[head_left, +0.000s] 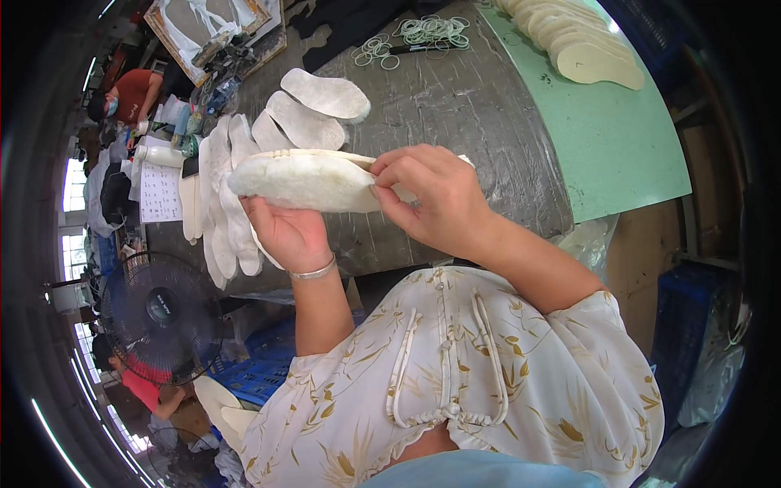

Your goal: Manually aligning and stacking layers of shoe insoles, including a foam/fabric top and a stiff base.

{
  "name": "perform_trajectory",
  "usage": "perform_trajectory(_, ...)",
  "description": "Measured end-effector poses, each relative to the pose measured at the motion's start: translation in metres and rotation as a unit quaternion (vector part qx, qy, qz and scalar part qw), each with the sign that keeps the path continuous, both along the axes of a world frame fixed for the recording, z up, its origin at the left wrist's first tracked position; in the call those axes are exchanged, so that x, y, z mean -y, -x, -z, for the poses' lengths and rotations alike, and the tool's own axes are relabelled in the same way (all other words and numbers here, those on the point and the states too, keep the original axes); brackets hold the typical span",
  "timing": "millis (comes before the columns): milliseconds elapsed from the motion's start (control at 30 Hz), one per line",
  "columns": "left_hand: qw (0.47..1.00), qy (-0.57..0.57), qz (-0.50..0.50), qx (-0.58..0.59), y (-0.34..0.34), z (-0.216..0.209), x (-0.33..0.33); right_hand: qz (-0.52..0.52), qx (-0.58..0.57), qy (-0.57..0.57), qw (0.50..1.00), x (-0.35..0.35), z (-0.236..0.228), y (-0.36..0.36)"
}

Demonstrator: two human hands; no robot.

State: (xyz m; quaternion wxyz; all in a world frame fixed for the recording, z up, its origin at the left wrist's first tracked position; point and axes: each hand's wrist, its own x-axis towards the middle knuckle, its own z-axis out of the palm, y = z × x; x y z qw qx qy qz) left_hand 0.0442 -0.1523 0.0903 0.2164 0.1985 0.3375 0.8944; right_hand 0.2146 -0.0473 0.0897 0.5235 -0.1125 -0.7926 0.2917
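We lost plenty behind the right hand (435, 199), between one and two o'clock: it covered the far end of the insoles (313, 183), and only a small white tip poked out past the knuckles! At nine o'clock the left hand (294, 237) tucked its fingers behind the load, clean out of our sight. The fan (161, 309), toward eight, blurred a person (146, 376) behind its cage, and the rim of the view ran to black.

And the insoles themselves? We had them at ten o'clock, held up over the table (488, 122), long and rounded, fleecy white on the near face, with cream layers packed along the top edge, too tight for us to count.

Now the hands! The left, palm up, gripped the insoles from below, thumb against the near side; how tightly its hidden fingers curled, we couldn't tell. The right was pinched nearly closed, thumb and fingertips together on the edge.

Around them, we saw grey-white pieces (324, 95) lying at eleven, more overlapping in a row (221, 191) past nine, bands (431, 31) heaped at twelve, and cream soles (598, 61) fanned out on a green board (606, 142) toward two.
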Motion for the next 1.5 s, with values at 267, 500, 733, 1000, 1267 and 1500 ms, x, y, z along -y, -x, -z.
perform_trajectory(267, 0.998, 0.011, -0.035, -0.048, -0.003, 0.001, -0.001, -0.131, 0.084, 0.192, 0.969, -0.014, -0.011, -0.009)
perform_trajectory(500, 0.999, 0.011, -0.011, -0.052, -0.007, 0.000, 0.000, -0.070, 0.090, 0.101, 0.988, -0.015, -0.009, -0.006)
perform_trajectory(733, 0.999, 0.035, -0.011, -0.015, -0.004, 0.003, -0.005, -0.009, -0.003, 0.049, 0.999, -0.008, -0.004, 0.002)
perform_trajectory(1000, 1.000, -0.001, 0.018, -0.001, -0.006, 0.007, -0.005, -0.004, 0.011, 0.111, 0.994, -0.010, -0.001, 0.003)
perform_trajectory(1267, 1.000, 0.004, 0.015, -0.008, 0.011, 0.006, 0.001, -0.068, -0.036, 0.228, 0.971, -0.035, 0.001, -0.004)
perform_trajectory(1500, 1.000, 0.018, 0.011, -0.012, 0.008, 0.003, -0.002, -0.160, 0.086, 0.174, 0.968, -0.031, -0.003, -0.006)
